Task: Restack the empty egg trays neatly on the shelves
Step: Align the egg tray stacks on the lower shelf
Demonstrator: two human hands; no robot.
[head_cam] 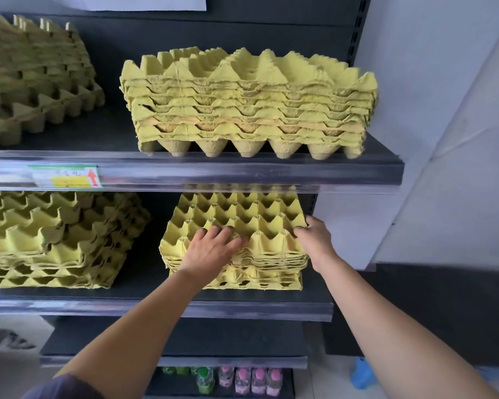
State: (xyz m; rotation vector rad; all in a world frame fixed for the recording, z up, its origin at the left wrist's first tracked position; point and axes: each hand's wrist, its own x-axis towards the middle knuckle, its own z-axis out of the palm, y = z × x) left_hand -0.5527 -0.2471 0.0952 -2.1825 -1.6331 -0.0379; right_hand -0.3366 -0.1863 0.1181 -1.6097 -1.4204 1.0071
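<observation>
A stack of yellow-green pulp egg trays [242, 220] sits on the middle shelf [242, 308] at the right. My left hand [211, 249] lies flat on the stack's front top, fingers spread over the cups. My right hand [314, 237] grips the top tray's right front corner. On the upper shelf [271, 171], right above, another tray stack [248, 102] sits evenly aligned. At the left, an uneven stack [55, 237] rests on the middle shelf and a skewed one [38, 79] on the upper shelf.
A price label [67, 177] is clipped to the upper shelf's front rail. Below, an empty dark shelf [173, 338] juts out, with bottles [239, 380] under it. A white wall [444, 110] borders the shelving on the right. A blue object [362, 372] lies on the floor.
</observation>
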